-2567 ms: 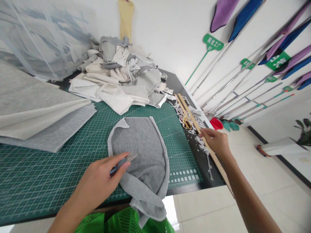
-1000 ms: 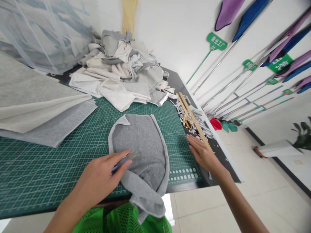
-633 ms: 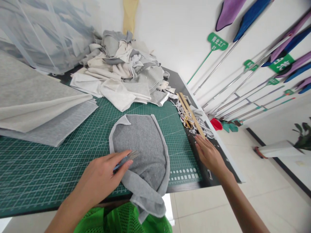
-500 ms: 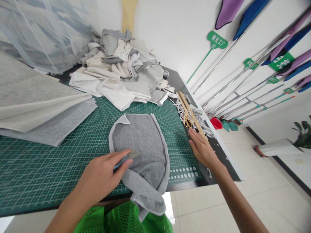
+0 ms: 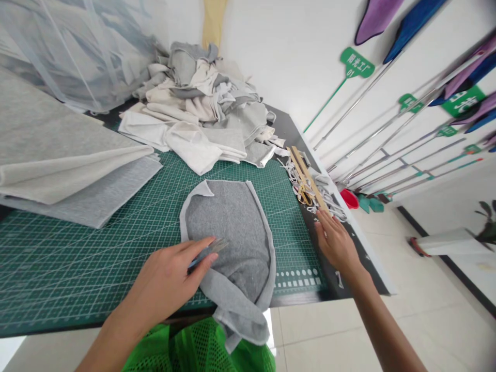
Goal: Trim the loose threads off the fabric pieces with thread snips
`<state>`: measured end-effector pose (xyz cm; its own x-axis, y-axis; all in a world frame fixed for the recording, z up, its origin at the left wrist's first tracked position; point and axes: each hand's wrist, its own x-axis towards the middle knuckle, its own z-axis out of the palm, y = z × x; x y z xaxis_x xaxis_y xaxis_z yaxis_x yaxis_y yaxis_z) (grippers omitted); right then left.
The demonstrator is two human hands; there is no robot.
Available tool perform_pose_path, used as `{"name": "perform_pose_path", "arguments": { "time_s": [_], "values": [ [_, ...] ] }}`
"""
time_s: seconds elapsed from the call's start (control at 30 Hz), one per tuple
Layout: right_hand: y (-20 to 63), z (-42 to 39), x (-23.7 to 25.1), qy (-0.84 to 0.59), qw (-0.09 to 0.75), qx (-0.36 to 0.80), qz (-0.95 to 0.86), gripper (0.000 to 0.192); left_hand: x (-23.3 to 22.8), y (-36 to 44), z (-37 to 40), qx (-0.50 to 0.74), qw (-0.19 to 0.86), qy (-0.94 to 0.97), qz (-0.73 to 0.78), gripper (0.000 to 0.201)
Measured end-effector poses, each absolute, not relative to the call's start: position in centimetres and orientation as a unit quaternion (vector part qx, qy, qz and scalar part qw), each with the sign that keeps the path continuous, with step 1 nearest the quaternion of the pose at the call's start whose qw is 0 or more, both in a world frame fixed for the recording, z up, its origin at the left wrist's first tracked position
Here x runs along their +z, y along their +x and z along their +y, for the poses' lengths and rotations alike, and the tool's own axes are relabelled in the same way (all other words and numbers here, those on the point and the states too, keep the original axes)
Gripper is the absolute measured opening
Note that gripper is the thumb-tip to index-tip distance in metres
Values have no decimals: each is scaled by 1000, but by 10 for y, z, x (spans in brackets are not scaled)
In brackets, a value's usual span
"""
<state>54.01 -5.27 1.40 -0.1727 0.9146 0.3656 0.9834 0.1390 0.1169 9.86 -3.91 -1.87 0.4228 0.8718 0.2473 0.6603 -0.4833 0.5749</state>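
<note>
A grey sewn fabric piece (image 5: 236,222) with pale seam edges lies on the green cutting mat (image 5: 127,268); its narrow lower end folds over and hangs past the table's front edge. My left hand (image 5: 174,274) is closed around blue-handled thread snips (image 5: 219,246), the metal tips pointing right above the fabric. On the black table strip at the right, my right hand (image 5: 339,245) has its fingers stretched out, beside the end of the wooden rulers (image 5: 310,178). Scissors with yellow handles (image 5: 305,196) and pale cords (image 5: 337,209) lie close to those fingers.
A heap of grey and cream cloth pieces (image 5: 217,103) rises at the back. Stacked fabric sheets (image 5: 73,160) cover the left of the mat. Green mesh (image 5: 201,351) hangs below the front edge. Mops and poles (image 5: 360,103) line the wall at right.
My right hand has slid right and slightly nearer, away from the scissors, along the black strip. The left hand keeps the snips over the fabric. The view has shifted a little.
</note>
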Motion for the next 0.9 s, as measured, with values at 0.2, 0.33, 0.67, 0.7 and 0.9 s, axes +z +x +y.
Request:
{"name": "perform_pose_path", "arguments": {
  "time_s": [0.2,0.33,0.67,0.7,0.9],
  "values": [
    [480,-64,37,-590,223,-129,-766,43,-18,97,-40,273,205,815,468,40],
    [441,-83,38,-525,306,-77,-790,53,-17,97,-40,275,204,812,472,40],
    [371,-117,27,-487,282,150,-813,22,-17,97,-39,272,199,816,470,41],
    [370,-118,24,-499,270,157,-808,20,-17,97,-39,273,199,815,470,40],
    [371,-113,7,-539,285,182,-772,14,-17,99,-38,277,199,815,467,40]
  ]
}}
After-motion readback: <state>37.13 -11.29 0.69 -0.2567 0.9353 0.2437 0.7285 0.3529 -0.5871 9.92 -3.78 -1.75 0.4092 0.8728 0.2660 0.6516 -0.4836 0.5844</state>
